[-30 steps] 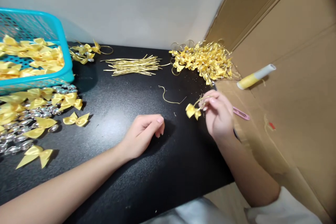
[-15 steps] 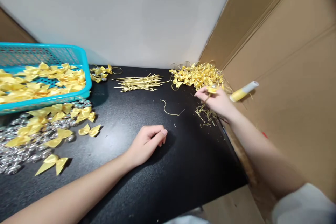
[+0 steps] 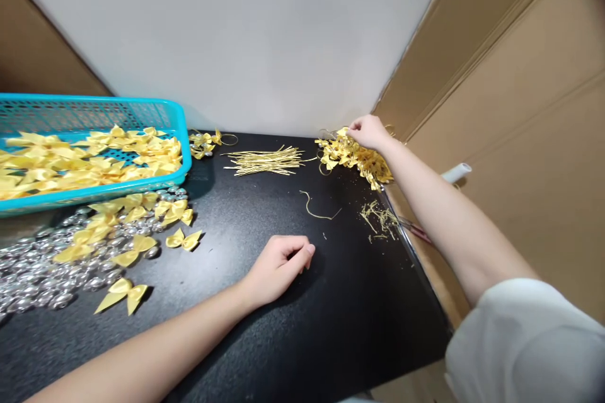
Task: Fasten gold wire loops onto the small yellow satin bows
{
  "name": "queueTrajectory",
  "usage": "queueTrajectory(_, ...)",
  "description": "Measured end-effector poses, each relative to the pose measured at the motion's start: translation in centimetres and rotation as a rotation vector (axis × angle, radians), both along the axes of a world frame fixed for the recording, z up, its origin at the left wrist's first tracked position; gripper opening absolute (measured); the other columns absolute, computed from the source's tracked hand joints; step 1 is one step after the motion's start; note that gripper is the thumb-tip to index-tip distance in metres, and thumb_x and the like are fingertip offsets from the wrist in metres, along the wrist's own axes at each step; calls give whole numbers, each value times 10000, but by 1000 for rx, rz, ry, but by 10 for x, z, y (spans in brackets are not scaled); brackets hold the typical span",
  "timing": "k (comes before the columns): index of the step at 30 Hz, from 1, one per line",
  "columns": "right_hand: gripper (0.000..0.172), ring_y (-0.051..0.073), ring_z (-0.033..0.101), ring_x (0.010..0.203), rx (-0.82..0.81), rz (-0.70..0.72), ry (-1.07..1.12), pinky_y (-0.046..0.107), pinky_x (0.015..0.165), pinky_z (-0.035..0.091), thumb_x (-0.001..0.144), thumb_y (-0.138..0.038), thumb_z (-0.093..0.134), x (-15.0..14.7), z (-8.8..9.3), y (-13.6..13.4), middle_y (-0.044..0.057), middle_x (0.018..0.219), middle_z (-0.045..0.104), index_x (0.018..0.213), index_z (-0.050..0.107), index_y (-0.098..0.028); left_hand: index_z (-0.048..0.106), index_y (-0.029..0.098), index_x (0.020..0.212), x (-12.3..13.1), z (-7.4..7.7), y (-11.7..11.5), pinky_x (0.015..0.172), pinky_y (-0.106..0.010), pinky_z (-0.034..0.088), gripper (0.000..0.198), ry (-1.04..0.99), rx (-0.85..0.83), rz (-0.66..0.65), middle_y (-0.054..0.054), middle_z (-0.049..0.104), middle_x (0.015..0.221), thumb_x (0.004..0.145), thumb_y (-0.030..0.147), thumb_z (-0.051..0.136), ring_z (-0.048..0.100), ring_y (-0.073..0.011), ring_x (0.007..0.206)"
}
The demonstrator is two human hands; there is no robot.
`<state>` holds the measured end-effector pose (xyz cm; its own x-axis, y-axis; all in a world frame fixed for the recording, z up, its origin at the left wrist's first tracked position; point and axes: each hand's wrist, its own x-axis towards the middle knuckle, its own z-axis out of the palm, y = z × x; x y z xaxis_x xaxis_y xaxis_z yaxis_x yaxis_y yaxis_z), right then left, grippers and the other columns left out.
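My left hand point(image 3: 283, 264) rests on the black table with its fingers curled into a loose fist and nothing seen in it. At the far right corner, my right hand point(image 3: 371, 132) is over a pile of yellow bows with gold ties point(image 3: 347, 154). Its fingers are pinched at a yellow bow point(image 3: 342, 132) on the pile's upper edge; the hand partly hides the grip. A single gold tie point(image 3: 314, 209) lies curved on the table between the hands. Behind it is a bundle of straight gold ties point(image 3: 267, 160).
A turquoise basket point(image 3: 185, 138) of yellow bows stands at the left. In front of it spread silver beads point(image 3: 42, 271) with loose bows point(image 3: 125, 293) among them. Gold clippings point(image 3: 378, 220) lie near the right edge, beside scissors point(image 3: 416, 230) and a pale tube point(image 3: 456, 173). Cardboard point(image 3: 529, 75) walls the right side.
My right hand, with a yellow bow at its fingers, has moved away from me onto the far pile. My left hand stays in place. The view has shifted slightly.
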<state>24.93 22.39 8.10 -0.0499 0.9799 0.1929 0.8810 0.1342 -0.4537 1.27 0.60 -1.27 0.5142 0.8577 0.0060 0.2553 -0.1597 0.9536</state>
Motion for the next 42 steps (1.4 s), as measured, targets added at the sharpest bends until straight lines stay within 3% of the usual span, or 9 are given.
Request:
queueTrajectory(4, 177, 117, 442, 614, 42, 58, 51, 298, 681, 370, 806, -263, 620, -6, 3, -22, -11, 588, 521, 676, 632, -145, 486, 165, 608, 0, -3, -1, 576, -237, 352, 390, -57, -21, 22, 34, 469, 545, 947, 354, 445, 448, -102, 555)
queueTrajectory(7, 212, 91, 400, 557, -23, 199, 204, 265, 599, 331, 827, -309, 596, -19, -1, -67, -40, 577, 486, 675, 597, -161, 518, 180, 862, 1, -7, 3, 594, -221, 404, 200, -279, -67, 222, 32, 521, 733, 899, 370, 568, 477, -92, 616)
queueTrajectory(10, 380, 76, 331, 494, -204, 385, 528, 247, 532, 282, 848, -427, 548, -41, -18, -120, -63, 510, 395, 563, 488, -183, 447, 232, 1133, 2, -9, 8, 584, -211, 452, 438, -478, -114, 364, -3, 530, 1014, 810, 383, 701, 513, -76, 660)
queueTrajectory(14, 459, 63, 288, 473, -474, 462, 911, 232, 488, 247, 800, -512, 614, -70, -54, -172, -71, 499, 344, 532, 431, -188, 557, 184, 978, 3, -11, 11, 571, -226, 437, 275, -472, -186, 227, 23, 557, 773, 883, 438, 608, 501, -88, 584)
queueTrajectory(19, 388, 70, 304, 457, -327, 258, 1414, 224, 458, 247, 834, -557, 510, -89, -95, -195, -64, 557, 378, 692, 492, -196, 649, 160, 770, 1, -18, 13, 726, -262, 423, 278, -492, -174, 324, -19, 594, 810, 888, 410, 614, 536, -139, 770)
queueTrajectory(24, 198, 76, 403, 510, -161, 316, 1170, 220, 492, 310, 821, -357, 601, -91, -105, -205, -52, 611, 462, 755, 523, -188, 615, 151, 634, -1, -22, 15, 859, -298, 405, 359, -556, -217, 321, -57, 616, 945, 863, 425, 654, 539, -184, 940)
queueTrajectory(32, 241, 80, 399, 498, -44, 321, 907, 234, 520, 310, 888, -274, 521, -88, -105, -207, -55, 570, 441, 666, 475, -192, 665, 212, 1009, 0, -16, 13, 724, -244, 399, 203, -582, -198, 290, 19, 568, 778, 866, 356, 668, 488, -119, 723)
queueTrajectory(36, 270, 88, 362, 510, -21, 373, 838, 247, 539, 285, 864, -233, 470, -82, -103, -203, -54, 543, 382, 601, 424, -195, 553, 186, 787, -3, -17, 10, 650, -250, 356, 298, -538, -149, 354, 39, 475, 665, 925, 451, 546, 419, -117, 643)
queueTrajectory(42, 291, 102, 392, 540, -19, 471, 807, 260, 562, 310, 868, -264, 461, -80, -100, -202, -36, 573, 413, 589, 411, -198, 439, 182, 625, -3, -6, 6, 583, -265, 305, 447, -209, -11, 217, 34, 407, 603, 961, 476, 448, 370, -117, 588)
